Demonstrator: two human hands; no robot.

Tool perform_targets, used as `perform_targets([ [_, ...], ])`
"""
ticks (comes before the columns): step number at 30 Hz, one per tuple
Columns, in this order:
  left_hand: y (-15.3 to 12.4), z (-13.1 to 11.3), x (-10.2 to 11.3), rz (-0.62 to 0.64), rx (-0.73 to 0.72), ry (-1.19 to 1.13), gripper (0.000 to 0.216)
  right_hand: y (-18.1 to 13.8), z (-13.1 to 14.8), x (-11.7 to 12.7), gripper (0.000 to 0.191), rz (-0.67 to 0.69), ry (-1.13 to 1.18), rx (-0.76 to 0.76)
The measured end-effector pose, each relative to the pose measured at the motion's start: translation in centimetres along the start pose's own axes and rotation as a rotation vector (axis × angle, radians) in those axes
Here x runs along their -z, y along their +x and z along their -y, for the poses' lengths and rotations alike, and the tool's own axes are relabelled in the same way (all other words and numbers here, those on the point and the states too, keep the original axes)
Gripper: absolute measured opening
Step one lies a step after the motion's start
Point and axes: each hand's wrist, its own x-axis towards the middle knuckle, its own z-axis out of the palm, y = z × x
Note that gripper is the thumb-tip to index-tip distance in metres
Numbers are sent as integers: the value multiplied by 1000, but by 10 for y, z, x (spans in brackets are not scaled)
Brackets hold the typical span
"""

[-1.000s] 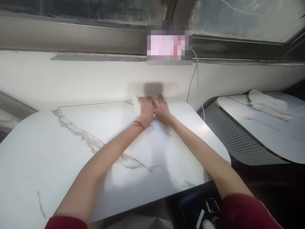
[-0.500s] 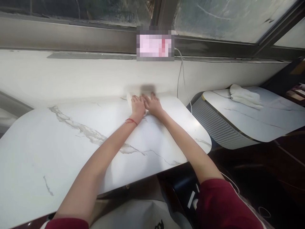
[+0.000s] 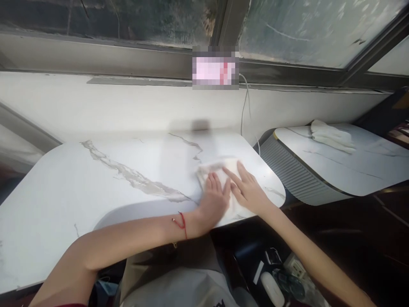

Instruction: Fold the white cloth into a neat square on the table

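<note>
A white cloth (image 3: pixel 214 168) lies flat on the white marble-patterned table (image 3: pixel 105 187), near its front right corner. My left hand (image 3: pixel 213 200), with a red string at the wrist, presses down on the cloth with fingers spread. My right hand (image 3: pixel 246 187) lies flat on the cloth just beside it, fingers extended. Both palms cover much of the cloth; only its far edge shows beyond my fingertips.
A second marble-topped table (image 3: pixel 367 168) stands to the right with a folded white cloth (image 3: pixel 332 135) on it. A white cable (image 3: pixel 245 108) hangs down the wall under the window sill. Below the table edge lie a white mouse (image 3: pixel 272 294) and a power strip (image 3: pixel 297 267).
Both hands have slid the cloth from the table's far edge by the wall toward me and to the right, down to the front right corner.
</note>
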Motion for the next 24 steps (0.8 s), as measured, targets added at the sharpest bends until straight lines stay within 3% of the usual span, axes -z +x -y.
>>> perform_targets([
  [5,1,-44,1,-50,-199,29,58,-64,-10,22,60,-12,-78,-152],
  [11,41,-63,3,-43,-256,44,56,-72,-44,27,56,-2,-199,-261],
  [16,82,-45,-13,18,-136,-31,60,-26,-78,9,56,-19,-176,-242],
  [24,160,30,-17,192,237,-208,57,114,-102,-29,57,75,-184,-233],
])
